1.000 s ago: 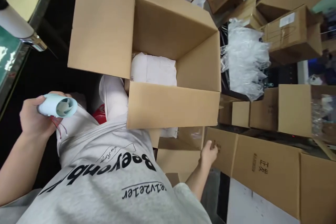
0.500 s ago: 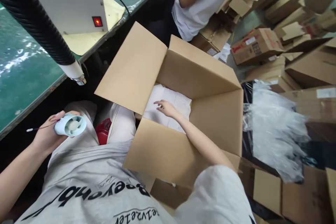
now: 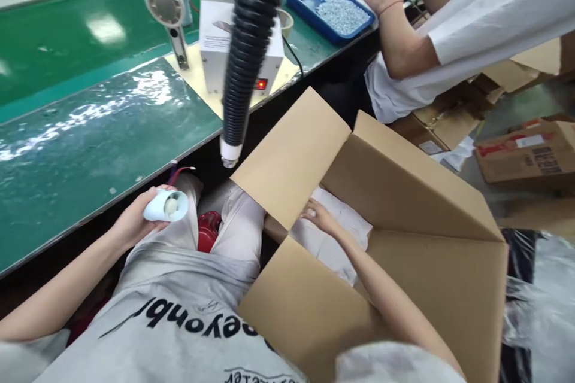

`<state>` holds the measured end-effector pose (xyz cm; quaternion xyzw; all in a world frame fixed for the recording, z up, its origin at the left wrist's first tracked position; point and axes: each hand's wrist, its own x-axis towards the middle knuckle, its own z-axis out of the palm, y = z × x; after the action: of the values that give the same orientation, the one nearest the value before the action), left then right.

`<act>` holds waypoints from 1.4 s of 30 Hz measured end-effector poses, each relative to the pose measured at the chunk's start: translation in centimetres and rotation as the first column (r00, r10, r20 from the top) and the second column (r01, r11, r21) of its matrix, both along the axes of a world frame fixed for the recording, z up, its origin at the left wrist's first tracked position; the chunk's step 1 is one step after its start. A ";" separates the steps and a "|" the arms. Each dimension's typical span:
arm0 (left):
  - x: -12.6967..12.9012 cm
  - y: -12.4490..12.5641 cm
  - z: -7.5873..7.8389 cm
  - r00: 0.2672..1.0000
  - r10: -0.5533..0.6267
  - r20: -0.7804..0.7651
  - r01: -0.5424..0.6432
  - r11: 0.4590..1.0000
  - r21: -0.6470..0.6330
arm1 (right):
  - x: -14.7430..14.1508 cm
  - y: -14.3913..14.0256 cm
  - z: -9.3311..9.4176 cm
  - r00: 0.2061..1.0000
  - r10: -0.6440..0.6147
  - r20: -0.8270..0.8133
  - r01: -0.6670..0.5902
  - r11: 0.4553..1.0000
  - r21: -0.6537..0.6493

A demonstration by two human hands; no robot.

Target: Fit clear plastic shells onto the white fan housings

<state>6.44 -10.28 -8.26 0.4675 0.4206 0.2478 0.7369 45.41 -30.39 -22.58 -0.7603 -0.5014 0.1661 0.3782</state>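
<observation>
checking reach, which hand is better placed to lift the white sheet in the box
Likely the right hand: it's over the white sheet in the box; the left hand holds the pale-blue tube.

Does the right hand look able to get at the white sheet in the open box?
Probably yes: the right hand is inside the open box, at the white sheet, and the spread flaps seem to leave the way free.

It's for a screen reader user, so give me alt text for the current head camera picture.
A person's left hand holds a light blue tubular fan, while the right hand is inside an open cardboard box near a green workbench.
</observation>
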 end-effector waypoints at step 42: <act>-4.4 -1.0 -0.5 0.793 -0.601 -0.097 0.521 0.588 0.618 | -22.9 4.3 10.7 0.891 0.453 -0.028 -0.392 0.800 0.454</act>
<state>2.04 -11.32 -8.74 0.7735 0.1007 0.1535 0.6067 22.52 -26.09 -11.87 -0.5115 -0.6558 0.1807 0.5249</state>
